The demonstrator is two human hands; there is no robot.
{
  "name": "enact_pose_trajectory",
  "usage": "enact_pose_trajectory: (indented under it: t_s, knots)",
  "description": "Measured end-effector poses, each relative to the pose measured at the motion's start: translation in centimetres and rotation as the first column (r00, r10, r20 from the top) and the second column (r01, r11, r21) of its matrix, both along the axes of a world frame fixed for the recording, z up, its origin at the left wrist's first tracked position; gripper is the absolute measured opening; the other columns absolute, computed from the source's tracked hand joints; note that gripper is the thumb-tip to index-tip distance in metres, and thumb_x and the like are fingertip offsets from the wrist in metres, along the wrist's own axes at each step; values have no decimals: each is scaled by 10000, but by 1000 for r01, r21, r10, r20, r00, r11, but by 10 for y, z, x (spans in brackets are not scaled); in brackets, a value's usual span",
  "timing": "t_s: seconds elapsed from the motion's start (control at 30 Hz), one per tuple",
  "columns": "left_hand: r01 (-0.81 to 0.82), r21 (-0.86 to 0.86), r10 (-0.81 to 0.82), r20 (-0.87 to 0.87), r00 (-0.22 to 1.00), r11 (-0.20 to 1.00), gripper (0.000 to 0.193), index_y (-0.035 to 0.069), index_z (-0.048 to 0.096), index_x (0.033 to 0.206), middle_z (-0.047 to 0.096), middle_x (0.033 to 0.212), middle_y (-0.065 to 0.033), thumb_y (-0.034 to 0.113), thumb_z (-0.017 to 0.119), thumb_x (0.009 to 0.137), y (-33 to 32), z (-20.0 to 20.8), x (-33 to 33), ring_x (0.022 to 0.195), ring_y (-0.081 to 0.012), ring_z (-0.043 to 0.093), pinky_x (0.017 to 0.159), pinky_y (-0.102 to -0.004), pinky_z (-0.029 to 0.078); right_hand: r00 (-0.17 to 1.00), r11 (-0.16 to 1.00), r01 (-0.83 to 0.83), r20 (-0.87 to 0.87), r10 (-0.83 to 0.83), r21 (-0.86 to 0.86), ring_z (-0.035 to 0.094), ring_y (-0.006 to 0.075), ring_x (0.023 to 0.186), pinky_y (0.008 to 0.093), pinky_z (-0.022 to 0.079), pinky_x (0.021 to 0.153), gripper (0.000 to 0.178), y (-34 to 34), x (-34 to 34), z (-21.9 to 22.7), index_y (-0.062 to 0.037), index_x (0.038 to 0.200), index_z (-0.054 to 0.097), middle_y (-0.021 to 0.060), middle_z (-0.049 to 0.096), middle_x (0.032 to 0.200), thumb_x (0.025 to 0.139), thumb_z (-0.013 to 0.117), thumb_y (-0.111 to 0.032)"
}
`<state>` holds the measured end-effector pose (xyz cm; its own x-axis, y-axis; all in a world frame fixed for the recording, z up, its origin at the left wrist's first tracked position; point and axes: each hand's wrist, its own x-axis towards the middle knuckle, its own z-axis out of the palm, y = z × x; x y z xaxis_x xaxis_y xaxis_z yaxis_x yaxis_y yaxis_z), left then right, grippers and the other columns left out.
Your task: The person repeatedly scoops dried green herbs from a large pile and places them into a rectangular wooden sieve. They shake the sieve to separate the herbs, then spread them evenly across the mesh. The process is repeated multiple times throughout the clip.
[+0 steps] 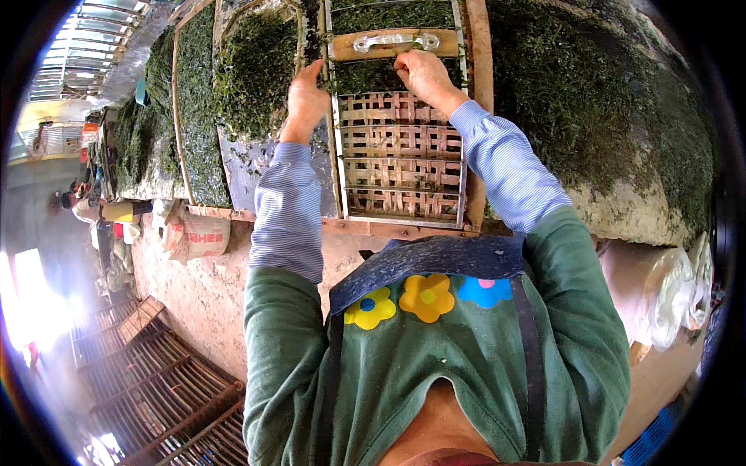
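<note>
leafy matter (575,85): dark green | lattice panel (400,151): pinkish-tan weave | oversleeves (287,198): blue-white stripes | sweater (284,334): green | flowers (429,312): yellow, orange, blue

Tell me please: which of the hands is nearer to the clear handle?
Right: the right hand is just below the clear handle in the picture; the left hand is farther off, to its lower left.

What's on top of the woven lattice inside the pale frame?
Dark green plant matter at the far end, where the right hand is, plus a wooden bar with a clear handle. Whatever lies under the greens and bar is hidden.
</note>
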<state>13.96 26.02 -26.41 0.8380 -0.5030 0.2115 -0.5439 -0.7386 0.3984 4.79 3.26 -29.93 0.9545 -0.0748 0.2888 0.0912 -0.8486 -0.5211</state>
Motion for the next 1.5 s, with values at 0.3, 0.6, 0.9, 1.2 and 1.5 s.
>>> enact_pose_trajectory:
  t_s: [0.3,0.6,0.9,1.2,1.5]
  knots:
    - [-112,98,100,115,988,989,416,90,568,1143,552,1103,-146,77,617,730,9,-28,-19,1045,-324,515,888,-405,434,991,928,-135,-33,132,-346,262,271,1336,501,253,1083,452,75,-18,-12,-62,1307,432,89,342,1412,920,495,-288]
    - [-95,-166,35,-336,941,982,178,33,687,922,681,769,-47,106,694,759,-17,13,11,656,-105,624,586,-229,507,972,991,12,233,20,-136,590,201,843,375,527,807,65,33,-17,20,-45,745,597,83,593,867,801,572,-66]
    - [152,-507,-312,-248,917,849,171,33,700,959,679,750,-69,70,656,798,-80,67,-2,623,-97,638,555,-221,527,921,982,131,350,-171,135,573,301,810,381,502,671,130,-28,-1,16,-90,879,641,91,570,843,757,612,-54]
    - [283,-543,-429,-161,889,791,176,67,703,944,686,845,-53,28,668,775,-103,40,-17,720,-96,644,655,-214,548,980,940,141,181,-87,-311,519,241,996,443,427,862,99,2,-44,-7,-108,839,647,44,594,932,821,555,-139]
    - [468,177,-495,174,851,866,163,76,688,894,671,869,-104,201,618,817,-90,-31,-19,757,-257,648,706,-359,535,929,848,319,315,-193,-422,570,262,937,437,359,998,284,5,-78,-12,-30,845,629,90,573,953,890,537,-295]
